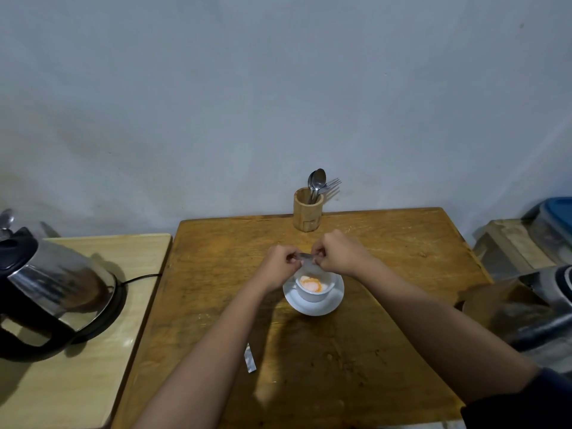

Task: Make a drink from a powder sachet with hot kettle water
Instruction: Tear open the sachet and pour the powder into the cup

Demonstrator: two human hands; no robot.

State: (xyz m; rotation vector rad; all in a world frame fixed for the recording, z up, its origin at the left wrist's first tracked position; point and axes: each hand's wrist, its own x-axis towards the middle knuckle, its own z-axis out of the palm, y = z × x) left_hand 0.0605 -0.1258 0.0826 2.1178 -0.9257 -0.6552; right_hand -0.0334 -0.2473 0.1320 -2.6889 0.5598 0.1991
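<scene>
The small silver sachet (305, 258) is mostly hidden between the left hand (280, 263) and the right hand (335, 253); only a narrow strip shows, and its print cannot be read. The fingertips of both hands are curled under and out of sight. The white cup (315, 292) has its far rim covered by the hands and sachet. The steel and black electric kettle (46, 289) is cut by the left edge of the picture. The blue-lidded container (555, 218) at the right edge is cut off and blurred. The torn silver strip (250, 358) on the table is too small to read.
</scene>
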